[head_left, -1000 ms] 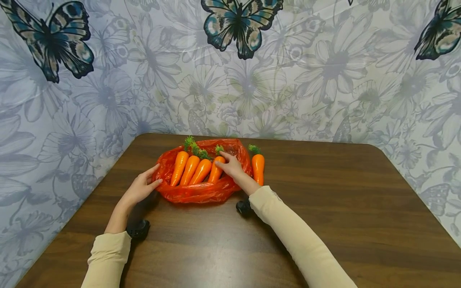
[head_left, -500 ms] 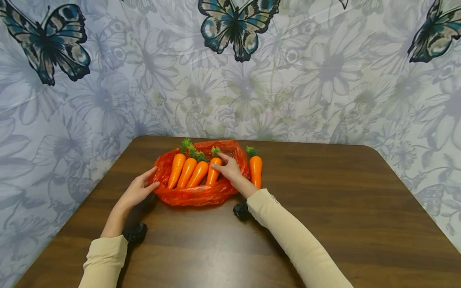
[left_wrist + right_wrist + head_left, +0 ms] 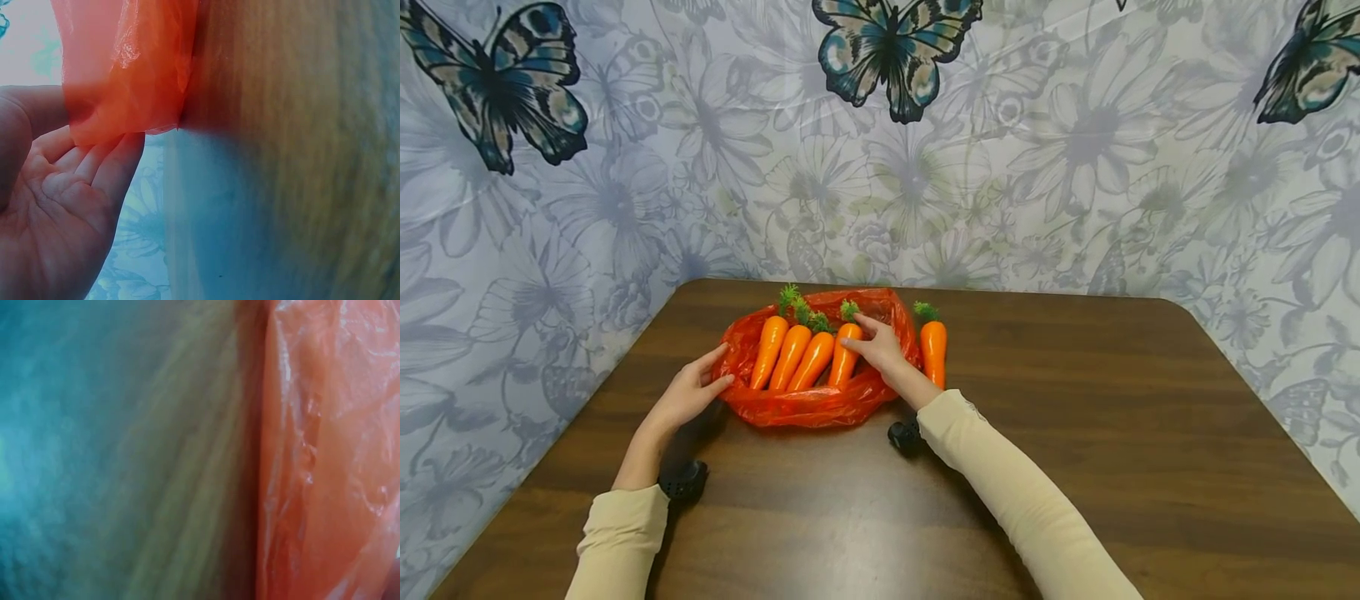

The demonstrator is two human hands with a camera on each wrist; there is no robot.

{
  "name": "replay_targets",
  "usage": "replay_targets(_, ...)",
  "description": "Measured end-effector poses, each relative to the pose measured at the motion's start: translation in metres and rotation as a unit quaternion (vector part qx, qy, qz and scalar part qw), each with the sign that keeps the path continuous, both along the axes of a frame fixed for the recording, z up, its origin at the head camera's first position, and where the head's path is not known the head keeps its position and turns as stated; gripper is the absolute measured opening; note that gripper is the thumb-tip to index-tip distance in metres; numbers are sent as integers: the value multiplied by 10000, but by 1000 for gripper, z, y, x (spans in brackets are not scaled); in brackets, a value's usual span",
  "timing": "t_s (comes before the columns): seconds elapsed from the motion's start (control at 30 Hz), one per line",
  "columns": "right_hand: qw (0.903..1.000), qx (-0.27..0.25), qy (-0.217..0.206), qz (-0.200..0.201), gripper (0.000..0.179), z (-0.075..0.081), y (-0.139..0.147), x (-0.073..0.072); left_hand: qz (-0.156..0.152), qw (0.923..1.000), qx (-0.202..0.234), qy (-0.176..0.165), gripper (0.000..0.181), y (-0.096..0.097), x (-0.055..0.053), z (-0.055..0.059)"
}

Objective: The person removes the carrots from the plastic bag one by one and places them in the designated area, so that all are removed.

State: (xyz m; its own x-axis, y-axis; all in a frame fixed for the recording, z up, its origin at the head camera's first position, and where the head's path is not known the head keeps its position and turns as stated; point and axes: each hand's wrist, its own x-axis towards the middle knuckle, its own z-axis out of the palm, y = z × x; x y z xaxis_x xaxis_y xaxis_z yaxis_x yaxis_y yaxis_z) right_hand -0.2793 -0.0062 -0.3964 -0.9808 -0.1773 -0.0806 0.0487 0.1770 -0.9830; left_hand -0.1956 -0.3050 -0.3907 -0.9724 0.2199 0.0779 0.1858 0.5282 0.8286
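A red plastic bag [image 3: 805, 408] lies spread on the table with its mouth open upward. Several orange carrots [image 3: 792, 357] with frilly green tops lie side by side in it. My left hand [image 3: 687, 393] holds the bag's left end; in the left wrist view the translucent plastic [image 3: 128, 69] covers the thumb and fingertips. Reaching in from the right, my right hand [image 3: 880, 348] grips the rightmost carrot in the bag [image 3: 846, 358], thumb across its upper part and fingers near its green top. The right wrist view shows mostly the bag's side [image 3: 331, 450].
One more carrot [image 3: 934, 343] lies on the table just right of the bag, partly behind the right wrist. The brown wooden table [image 3: 1075, 400] reaches back to a flowered cloth wall [image 3: 917, 192] with butterfly shapes. Black wrist cameras [image 3: 683, 482] sit on both wrists.
The head view has shifted slightly. Both hands keep their places at the bag and the carrot, and the carrots lie as before.
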Motion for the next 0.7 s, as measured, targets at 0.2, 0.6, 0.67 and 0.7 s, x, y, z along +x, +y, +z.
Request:
replay_targets(0.2,9999,-134,-107,22,56,4,1,2,19,10000,-53,7,62,0,0,0)
replay_targets(0.6,9987,-485,-185,-21,58,17,8,0,30,10000,-47,-14,62,-1,1,0)
replay_targets(0.67,9982,-551,-232,-18,58,20,10,0,32,10000,-21,-30,62,0,0,0)
replay_targets(0.7,9978,-605,-273,-12,58,21,10,1,31,10000,-5,-43,62,0,0,0)
